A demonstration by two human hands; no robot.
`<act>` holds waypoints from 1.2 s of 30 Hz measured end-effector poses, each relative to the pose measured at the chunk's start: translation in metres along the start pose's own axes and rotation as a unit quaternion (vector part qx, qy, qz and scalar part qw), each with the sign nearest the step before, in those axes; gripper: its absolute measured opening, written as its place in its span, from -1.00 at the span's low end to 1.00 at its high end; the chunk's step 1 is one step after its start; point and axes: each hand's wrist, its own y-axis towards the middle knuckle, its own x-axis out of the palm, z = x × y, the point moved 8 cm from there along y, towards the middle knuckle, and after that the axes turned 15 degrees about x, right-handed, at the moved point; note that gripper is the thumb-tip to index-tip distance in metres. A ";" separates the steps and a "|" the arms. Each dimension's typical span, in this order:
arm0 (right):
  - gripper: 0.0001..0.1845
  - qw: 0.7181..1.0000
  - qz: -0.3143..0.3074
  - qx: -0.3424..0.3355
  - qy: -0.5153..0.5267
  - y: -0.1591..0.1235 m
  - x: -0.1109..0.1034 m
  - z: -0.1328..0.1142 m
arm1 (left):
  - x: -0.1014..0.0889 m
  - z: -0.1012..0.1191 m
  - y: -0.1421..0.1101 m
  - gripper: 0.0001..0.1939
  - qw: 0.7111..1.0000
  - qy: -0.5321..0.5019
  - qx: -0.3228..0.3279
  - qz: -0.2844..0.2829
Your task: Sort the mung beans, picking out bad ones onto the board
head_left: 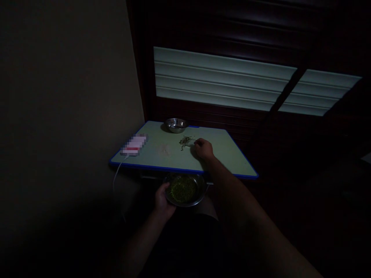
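Below the table's front edge, my left hand [164, 202] grips the left rim of a metal bowl [199, 199], thumb over the edge. Small green grains that look like mung beans [182, 189] lie in this bowl. Over the tabletop, my right hand [204, 148] is closed in a pinch on a small, pale, see-through flat piece [190, 143]. That piece touches the right side of a loose heap of small dark grains [184, 141]. Its exact kind is hard to make out in the dim light.
The small pale table [223, 154] has a blue rim. A second metal bowl [176, 126] stands at its back edge. Whitish grains [164, 150] lie left of the dark heap. A blurred-out device [135, 145] with a white cable [114, 179] is at the left, near the wall [72, 96].
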 end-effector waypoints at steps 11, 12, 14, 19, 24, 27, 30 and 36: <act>-0.77 0.999 -0.014 -0.030 -0.039 0.000 0.004 -0.003 | 0.000 0.007 0.002 -0.77 1.000 -0.003 0.029 0.006; -0.77 0.999 -0.016 -0.026 -0.032 0.000 0.004 -0.002 | 0.000 0.007 0.002 -0.76 1.000 -0.007 0.029 0.007; -0.77 0.999 -0.017 -0.019 -0.019 0.001 0.004 -0.001 | 0.001 0.006 0.001 -0.74 1.000 -0.010 0.025 0.007; -0.79 0.999 -0.022 -0.018 -0.019 0.001 0.005 0.000 | 0.001 0.006 0.001 -0.70 1.000 -0.011 0.024 0.006; -0.80 1.000 -0.018 0.007 -0.010 0.001 0.002 0.002 | 0.001 0.008 0.001 -0.70 0.999 -0.011 0.035 0.009; -0.79 1.000 -0.016 0.008 0.006 0.000 0.001 0.002 | 0.001 0.008 0.001 -0.75 0.999 -0.011 0.034 0.012; -0.77 0.999 -0.024 0.010 0.022 0.001 0.003 0.004 | 0.000 0.007 0.000 -0.75 0.999 -0.007 0.029 0.014; -0.77 0.999 -0.037 -0.014 0.030 0.002 0.007 0.003 | 0.000 0.008 -0.001 -0.66 0.999 -0.006 0.030 0.016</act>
